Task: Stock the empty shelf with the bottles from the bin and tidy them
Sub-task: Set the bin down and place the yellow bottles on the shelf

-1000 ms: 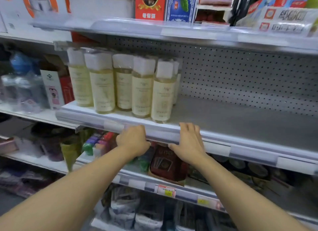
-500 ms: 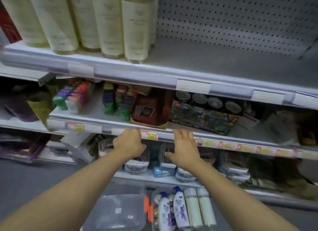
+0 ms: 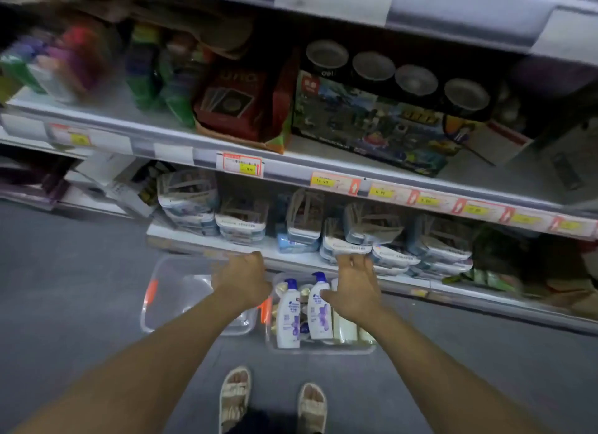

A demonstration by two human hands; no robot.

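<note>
A clear plastic bin [image 3: 320,348] sits on the grey floor below me. It holds two white shampoo bottles with blue caps [image 3: 288,314] [image 3: 319,307], pale cream bottles [image 3: 345,328] and small gold-capped items. My right hand [image 3: 354,289] hangs over the bin with fingers spread and nothing in it. My left hand [image 3: 241,283] is loosely curled over the gap between this bin and a clear bin [image 3: 168,301] to the left that holds nothing; I cannot see anything in its grasp. The shelf with the pale yellow bottles is out of view above.
Low shelves stand right behind the bins: packaged goods [image 3: 372,236] on the lowest shelf, and a game box [image 3: 372,123] and a red card pack [image 3: 236,103] on the one above. Price-tag rails [image 3: 336,182] jut forward. My sandalled feet [image 3: 271,398] stand on the floor.
My view has swung down from the stocked shelf to the floor. Both hands have dropped from the shelf edge past the lower shelves and are now over the bins.
</note>
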